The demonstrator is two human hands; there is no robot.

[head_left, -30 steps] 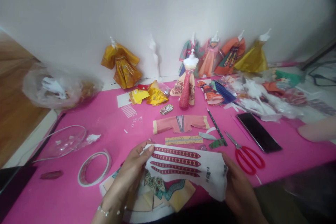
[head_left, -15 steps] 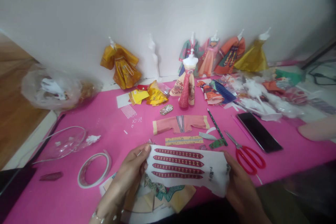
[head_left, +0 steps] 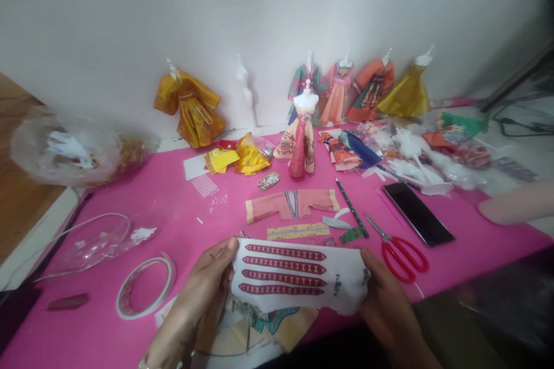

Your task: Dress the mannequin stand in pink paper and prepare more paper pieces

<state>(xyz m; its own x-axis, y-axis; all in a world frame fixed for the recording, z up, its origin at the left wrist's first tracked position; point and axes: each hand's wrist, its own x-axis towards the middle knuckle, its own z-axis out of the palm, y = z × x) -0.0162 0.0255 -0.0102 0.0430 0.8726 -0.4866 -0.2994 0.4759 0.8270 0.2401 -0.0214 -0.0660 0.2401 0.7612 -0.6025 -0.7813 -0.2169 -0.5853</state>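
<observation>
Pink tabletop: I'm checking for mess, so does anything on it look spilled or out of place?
Possibly: tiny white bits lie scattered near some neat white strips, so they look spilled, though they may have been left there deliberately.

the printed sheet [head_left: 298, 275] partly hides the patterned pieces [head_left: 283, 318]; its lettering [head_left: 336, 285] is blurred.

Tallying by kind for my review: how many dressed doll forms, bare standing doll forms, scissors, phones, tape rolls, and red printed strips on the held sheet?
Dressed doll forms: 6
Bare standing doll form: 1
Scissors: 1
Phone: 1
Tape roll: 1
Red printed strips on the held sheet: 4
Total: 14
</observation>
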